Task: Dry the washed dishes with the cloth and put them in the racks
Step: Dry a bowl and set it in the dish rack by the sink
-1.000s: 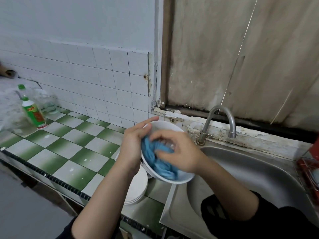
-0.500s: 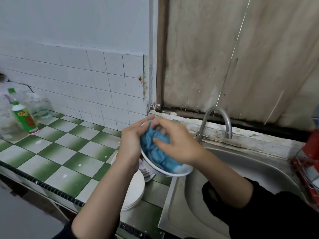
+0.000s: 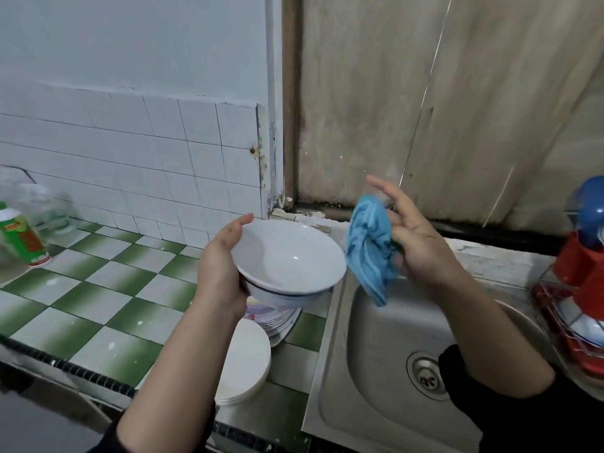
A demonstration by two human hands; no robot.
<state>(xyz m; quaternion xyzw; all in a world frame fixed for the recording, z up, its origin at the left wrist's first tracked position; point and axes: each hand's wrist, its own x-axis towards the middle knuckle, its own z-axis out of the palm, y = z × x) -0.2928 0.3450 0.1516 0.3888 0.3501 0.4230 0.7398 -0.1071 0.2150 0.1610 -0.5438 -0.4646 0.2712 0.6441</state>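
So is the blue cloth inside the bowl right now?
No, the right hand holds the blue cloth beside the white bowl, above the sink, and the bowl's inside is bare.

pale painted wall [image 3: 130, 37] above white tiles [image 3: 130, 152] on the left. on the right, a stained beige panel [image 3: 425, 93] stands behind a steel sink [image 3: 376, 403] with a round drain [image 3: 425, 376]. the counter [image 3: 98, 289] is checked green and white.

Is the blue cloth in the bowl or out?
Out. The blue cloth hangs bunched from the right hand, beside the white bowl, whose inside is bare.
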